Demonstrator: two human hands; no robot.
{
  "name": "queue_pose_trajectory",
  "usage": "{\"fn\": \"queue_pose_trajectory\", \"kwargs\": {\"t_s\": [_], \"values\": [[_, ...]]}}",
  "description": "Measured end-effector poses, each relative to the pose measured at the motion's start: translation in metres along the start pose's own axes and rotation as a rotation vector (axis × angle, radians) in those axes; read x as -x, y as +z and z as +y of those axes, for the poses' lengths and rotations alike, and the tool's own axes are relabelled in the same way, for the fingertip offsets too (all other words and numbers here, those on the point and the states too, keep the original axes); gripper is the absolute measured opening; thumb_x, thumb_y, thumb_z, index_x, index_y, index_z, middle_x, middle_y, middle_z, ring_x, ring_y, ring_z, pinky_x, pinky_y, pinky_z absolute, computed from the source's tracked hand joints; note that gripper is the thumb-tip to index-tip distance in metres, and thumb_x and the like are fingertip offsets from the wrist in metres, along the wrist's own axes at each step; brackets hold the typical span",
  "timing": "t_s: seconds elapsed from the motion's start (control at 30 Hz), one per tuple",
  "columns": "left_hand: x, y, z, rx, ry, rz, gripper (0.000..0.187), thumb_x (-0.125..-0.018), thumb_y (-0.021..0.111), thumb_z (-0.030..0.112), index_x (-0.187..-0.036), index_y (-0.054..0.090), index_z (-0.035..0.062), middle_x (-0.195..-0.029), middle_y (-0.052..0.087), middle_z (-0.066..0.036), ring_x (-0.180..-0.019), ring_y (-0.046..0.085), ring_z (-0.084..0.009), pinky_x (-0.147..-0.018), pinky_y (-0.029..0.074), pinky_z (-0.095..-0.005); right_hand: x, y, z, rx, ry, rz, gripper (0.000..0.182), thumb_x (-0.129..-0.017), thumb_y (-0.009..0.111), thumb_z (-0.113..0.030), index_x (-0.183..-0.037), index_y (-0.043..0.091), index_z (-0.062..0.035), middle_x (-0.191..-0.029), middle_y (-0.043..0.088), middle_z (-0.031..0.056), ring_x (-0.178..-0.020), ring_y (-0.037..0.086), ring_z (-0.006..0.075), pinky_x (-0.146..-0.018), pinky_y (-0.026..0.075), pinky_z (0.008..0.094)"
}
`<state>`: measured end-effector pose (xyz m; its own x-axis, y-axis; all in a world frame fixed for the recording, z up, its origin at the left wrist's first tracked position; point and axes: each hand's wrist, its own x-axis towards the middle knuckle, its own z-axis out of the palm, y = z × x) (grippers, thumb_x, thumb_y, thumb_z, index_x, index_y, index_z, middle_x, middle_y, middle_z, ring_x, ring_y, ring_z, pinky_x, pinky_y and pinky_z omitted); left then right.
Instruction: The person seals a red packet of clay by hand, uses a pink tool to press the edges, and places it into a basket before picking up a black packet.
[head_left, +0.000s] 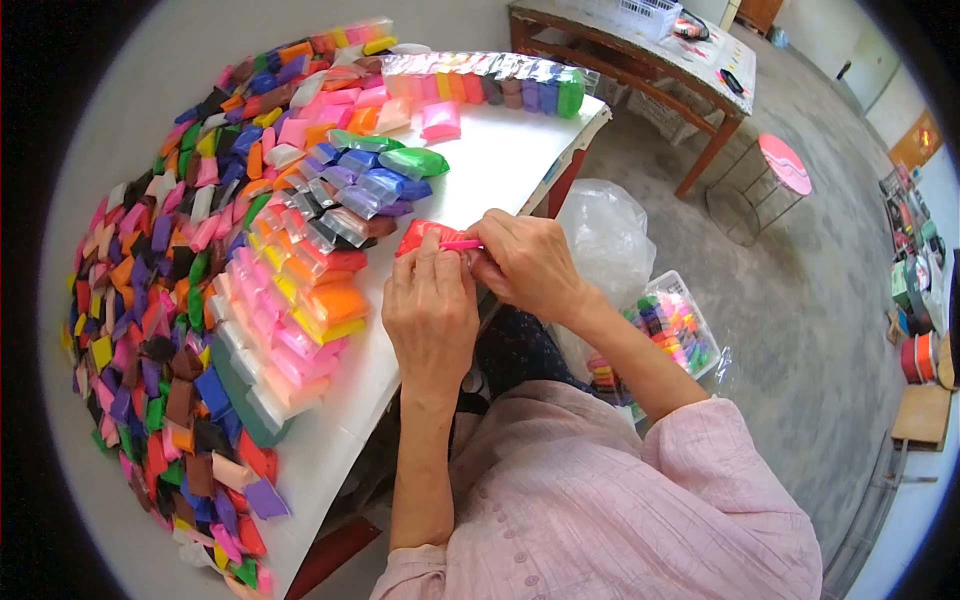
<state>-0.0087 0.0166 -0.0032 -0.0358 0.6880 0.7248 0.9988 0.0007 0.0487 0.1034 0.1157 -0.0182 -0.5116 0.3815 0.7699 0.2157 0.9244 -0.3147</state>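
Note:
At the white table's edge, my left hand [432,300] rests its fingers on a red packet [418,236], pressing its near part. My right hand [525,258] pinches a thin pink stick-like item [460,244] that lies across the packet's right end. The two hands nearly touch. Left of them, rows of wrapped packets in orange [335,302], pink and white overlap like a fan. Green [415,162] and blue packets lie just beyond the hands. Whether the pink item touches the red packet is hidden by my fingers.
A large heap of coloured packets [150,330] covers the table's left side. A clear-wrapped row of packets [485,85] lies at the far edge. A plastic bag [605,225] and a white bin of packets [690,310] stand at right, with a pink stool [785,165] beyond.

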Motion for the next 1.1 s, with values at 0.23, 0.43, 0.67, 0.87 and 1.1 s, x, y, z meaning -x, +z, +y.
{"fn": "queue_pose_trajectory", "kwargs": {"t_s": [0.23,0.43,0.67,0.87,1.1], "values": [[-0.002,-0.002,-0.001,0.008,0.027,0.032,0.016,-0.081,0.068,0.008,-0.094,0.063,0.0008,-0.117,0.063,-0.015,-0.104,0.060,-0.0313,-0.082,0.050,-0.0429,-0.003,0.000,0.005,-0.016,-0.017,-0.051,0.018,-0.075,0.070,-0.010,-0.085,0.057,-0.0032,-0.074,0.057,0.0109,-0.065,0.061,0.0303,-0.057,0.047,0.0394],[-0.003,-0.002,-0.002,0.074,-0.039,-0.022,0.017,-0.082,0.066,0.007,-0.098,0.062,0.0019,-0.115,0.063,-0.014,-0.106,0.058,-0.0336,-0.087,0.049,-0.0438,-0.004,-0.002,0.008,-0.028,0.030,0.002,0.012,-0.078,0.068,-0.008,-0.086,0.059,-0.0036,-0.076,0.059,0.0111,-0.066,0.062,0.0297,-0.057,0.048,0.0382],[-0.007,-0.005,-0.003,0.125,-0.057,0.034,0.017,-0.085,0.065,0.009,-0.100,0.061,0.0037,-0.115,0.064,-0.012,-0.105,0.057,-0.0333,-0.088,0.046,-0.0451,-0.005,-0.019,0.006,-0.076,0.121,-0.040,0.013,-0.079,0.068,-0.006,-0.091,0.064,-0.0027,-0.077,0.059,0.0104,-0.066,0.061,0.0285,-0.057,0.047,0.0376],[-0.009,-0.002,-0.005,0.097,-0.063,-0.015,0.012,-0.086,0.064,0.009,-0.097,0.061,0.0032,-0.110,0.066,-0.013,-0.101,0.059,-0.0334,-0.085,0.046,-0.0459,-0.005,-0.015,0.010,-0.106,0.093,-0.034,0.018,-0.077,0.069,-0.005,-0.094,0.065,-0.0028,-0.081,0.059,0.0105,-0.069,0.062,0.0282,-0.059,0.048,0.0378],[-0.008,0.001,-0.004,-0.058,0.020,-0.047,0.011,-0.087,0.061,0.009,-0.094,0.060,0.0007,-0.107,0.064,-0.017,-0.096,0.062,-0.0317,-0.080,0.051,-0.0417,-0.006,-0.013,0.010,-0.128,0.107,-0.044,0.018,-0.077,0.069,-0.006,-0.094,0.065,-0.0032,-0.085,0.059,0.0104,-0.071,0.063,0.0277,-0.061,0.049,0.0372]]}}
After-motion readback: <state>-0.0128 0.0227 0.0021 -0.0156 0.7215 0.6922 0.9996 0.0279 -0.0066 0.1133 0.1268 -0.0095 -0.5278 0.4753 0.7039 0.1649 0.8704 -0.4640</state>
